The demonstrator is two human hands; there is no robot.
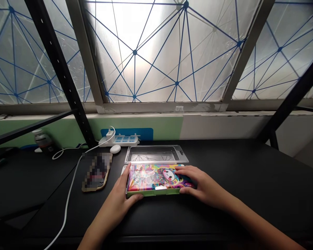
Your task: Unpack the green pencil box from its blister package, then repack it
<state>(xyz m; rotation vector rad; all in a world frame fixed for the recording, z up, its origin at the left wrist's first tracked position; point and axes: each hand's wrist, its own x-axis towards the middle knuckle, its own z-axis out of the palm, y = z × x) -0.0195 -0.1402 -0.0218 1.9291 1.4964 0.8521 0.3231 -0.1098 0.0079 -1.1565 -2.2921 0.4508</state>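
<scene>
A flat pencil case (151, 178) with a bright cartoon print on its lid and a green lower edge lies on the black desk, its long side towards me. My left hand (123, 191) grips its left end, thumb along the near edge and fingers up the side. At the right end, my right hand (198, 182) has its fingers over the top and its thumb against the near edge. The lid appears closed. Just behind the case lies a clear plastic package tray (156, 158) with a hang tab at its right; neither hand touches it.
Left of the case lies a phone (97, 172), beside a white cable (70, 191). A small white round object (115, 149) and a power strip (125, 140) are at the back. A bottle (43, 140) stands far left. Black metal posts (70, 83) rise before the window.
</scene>
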